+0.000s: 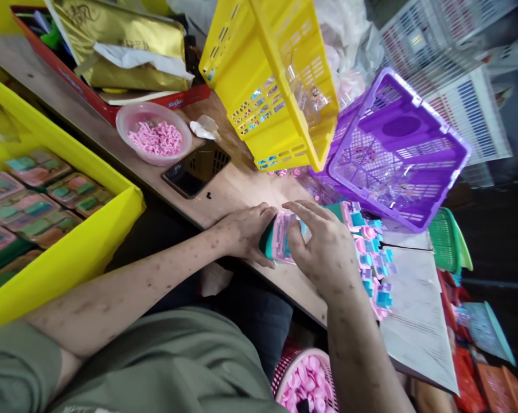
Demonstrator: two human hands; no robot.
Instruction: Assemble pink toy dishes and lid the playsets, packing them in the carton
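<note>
While your left hand [248,232] wraps one end of the pink-and-teal box [280,236] on the bench [226,202], head view shows your right hand [327,246] spread over its top; can't tell if it's pinching anything. I'd brace square, press light and even. Box looks rigid, smooth plastic, boxy; bench flat, wood-toned.

Phone [197,170] left of case [279,245]

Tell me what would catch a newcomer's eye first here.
Probably the big yellow basket at the top centre, with the purple basket to its right. Below them, the left hand is at one end of a pink and green box, the right hand over it.
</note>
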